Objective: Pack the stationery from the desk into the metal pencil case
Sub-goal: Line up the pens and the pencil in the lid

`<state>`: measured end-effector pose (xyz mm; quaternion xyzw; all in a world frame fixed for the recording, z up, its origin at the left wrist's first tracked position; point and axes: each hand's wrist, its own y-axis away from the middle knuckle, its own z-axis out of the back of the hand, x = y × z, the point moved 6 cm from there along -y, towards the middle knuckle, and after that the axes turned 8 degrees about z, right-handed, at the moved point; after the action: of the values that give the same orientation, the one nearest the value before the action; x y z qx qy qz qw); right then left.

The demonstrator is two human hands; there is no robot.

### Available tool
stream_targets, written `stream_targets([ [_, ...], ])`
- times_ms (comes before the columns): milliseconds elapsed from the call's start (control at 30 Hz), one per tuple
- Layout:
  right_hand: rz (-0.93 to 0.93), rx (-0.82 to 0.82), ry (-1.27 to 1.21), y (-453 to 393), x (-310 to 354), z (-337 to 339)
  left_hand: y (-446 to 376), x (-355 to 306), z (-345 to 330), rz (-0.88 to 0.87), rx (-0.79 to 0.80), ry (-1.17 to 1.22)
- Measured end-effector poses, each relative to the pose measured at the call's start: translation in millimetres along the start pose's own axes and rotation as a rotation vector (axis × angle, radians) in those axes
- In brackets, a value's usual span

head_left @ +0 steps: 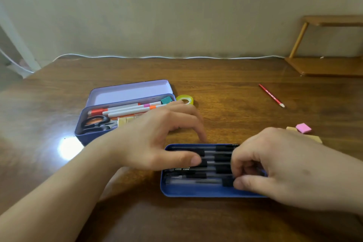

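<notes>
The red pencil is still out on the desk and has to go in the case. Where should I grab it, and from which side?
Pinch the red pencil at mid-shaft from above, thumb and finger across its width. It lies flat and alone on the desk, its sharpened tip toward you, so the middle keeps it balanced and clear of the point. It probably suits the right hand, which is nearer.

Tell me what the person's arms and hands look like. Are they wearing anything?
Both are bare. The left hand and its forearm show no sleeve, watch, ring or glove. The right hand is bare too, with no ring on the fingers that show. Its forearm runs out of the picture with no sleeve in sight.
</notes>
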<state>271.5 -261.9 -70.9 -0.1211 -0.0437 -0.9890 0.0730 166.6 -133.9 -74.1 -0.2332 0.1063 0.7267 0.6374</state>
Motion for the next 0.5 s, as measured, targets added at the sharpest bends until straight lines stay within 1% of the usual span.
stream_targets([
  [133,-0.034,0.035,0.027,-2.9,0.8,-0.4,0.5,-0.2,-10.4,0.010,0.095,-0.151],
  [267,-0.070,0.013,0.021,-3.7,0.6,0.6,1.4,-0.5,-15.5,0.053,0.143,-0.224],
  [367,-0.063,-0.014,0.026,-4.9,-0.2,-0.6,1.3,-0.1,-16.2,0.068,0.163,-0.250],
  [467,-0.072,0.026,-0.026,-2.7,-0.5,0.8,1.1,1.8,-17.6,0.068,0.172,-0.235],
  [500,-0.093,0.029,-0.078,-2.2,-5.0,4.3,0.9,2.1,-17.5,0.063,0.169,-0.217],
])
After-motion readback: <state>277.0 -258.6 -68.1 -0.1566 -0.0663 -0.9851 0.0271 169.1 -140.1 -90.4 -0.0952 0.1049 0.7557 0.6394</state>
